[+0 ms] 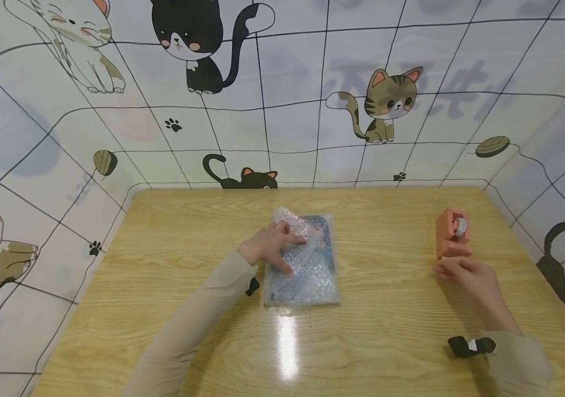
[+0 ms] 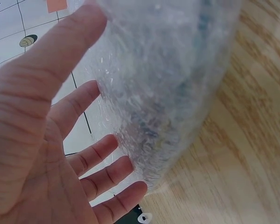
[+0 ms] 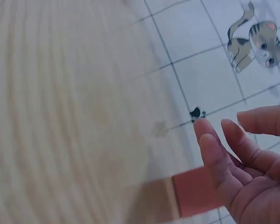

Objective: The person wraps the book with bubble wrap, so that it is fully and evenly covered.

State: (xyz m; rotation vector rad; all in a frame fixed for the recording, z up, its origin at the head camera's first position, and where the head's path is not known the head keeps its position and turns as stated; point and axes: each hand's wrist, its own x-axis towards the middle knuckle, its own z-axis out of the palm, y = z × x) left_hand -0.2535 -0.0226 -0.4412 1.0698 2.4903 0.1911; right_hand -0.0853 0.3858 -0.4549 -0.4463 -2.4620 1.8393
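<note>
A flat package [image 1: 314, 273] in clear bubble wrap lies on the table in the head view, a blue printed cover showing through. My left hand [image 1: 273, 248] is on its left side and upper flap, fingers spread. Up close, the left wrist view has the bubble wrap [image 2: 154, 93] lifted at an angle beside the fingertips. My right hand [image 1: 471, 281] is at the near end of a coral tape dispenser [image 1: 447, 234], which holds a small roll of tape [image 1: 459, 226]. Its fingers [image 3: 212, 156] are bent and close together; I cannot tell whether they pinch the tape end.
The wooden table [image 1: 188, 220] runs back to a wall [image 1: 297, 127] with cartoon cats and grid lines; similar panels stand at both sides. Black straps sit at each wrist, the right one [image 1: 472, 346] near the sleeve cuff.
</note>
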